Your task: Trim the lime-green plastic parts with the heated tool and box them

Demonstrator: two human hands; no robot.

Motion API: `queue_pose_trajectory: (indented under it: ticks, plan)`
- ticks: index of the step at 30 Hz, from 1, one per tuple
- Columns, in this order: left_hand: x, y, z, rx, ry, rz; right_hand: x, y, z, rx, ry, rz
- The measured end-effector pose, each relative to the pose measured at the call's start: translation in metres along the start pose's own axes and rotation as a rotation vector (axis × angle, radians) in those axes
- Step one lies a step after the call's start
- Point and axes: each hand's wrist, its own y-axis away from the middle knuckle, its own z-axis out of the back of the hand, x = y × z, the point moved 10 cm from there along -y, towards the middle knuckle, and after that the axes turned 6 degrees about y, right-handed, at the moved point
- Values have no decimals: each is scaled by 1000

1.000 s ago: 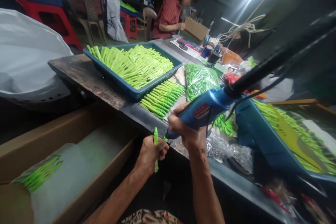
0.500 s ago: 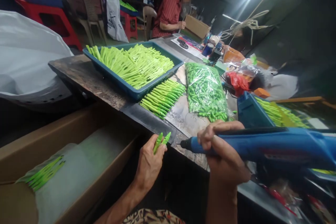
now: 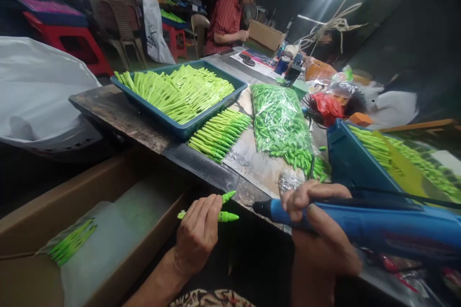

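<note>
My left hand [image 3: 198, 230] is closed around two bright green pen-shaped pieces [image 3: 228, 217], their pointed tips sticking out to the right. In my right hand [image 3: 320, 220] lies a blue electric screwdriver [image 3: 382, 225], its black nose pointing left toward those tips with a gap between. Just beyond the hands, a row of green pen-shaped pieces [image 3: 219, 134] lies side by side on the table [image 3: 248, 153]. Behind it stands a blue tray [image 3: 183, 129] full of thin light-green sticks [image 3: 183, 91]. A clear plastic bag [image 3: 279, 115] spills small green tips [image 3: 302, 158] onto the tabletop.
Below left, an open cardboard box [image 3: 144, 235] has a plastic bag of finished-looking green pieces [image 3: 74, 244]. A blue bin [image 3: 360, 163] with more green parts stands at the right. A large white sack [image 3: 43, 91] is at the left. Across the table sits a person [image 3: 225, 24] in red.
My left hand has turned, so the two green pieces now point right instead of up. My right hand and the screwdriver appear slightly lower and farther right; the view has shifted a little.
</note>
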Motion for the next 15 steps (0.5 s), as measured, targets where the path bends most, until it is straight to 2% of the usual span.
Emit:
queue_pose_trajectory:
  ticks: [15]
  plan:
    - [-11, -2, 0, 31, -20, -60, 2, 6, 15, -55, -4, 1]
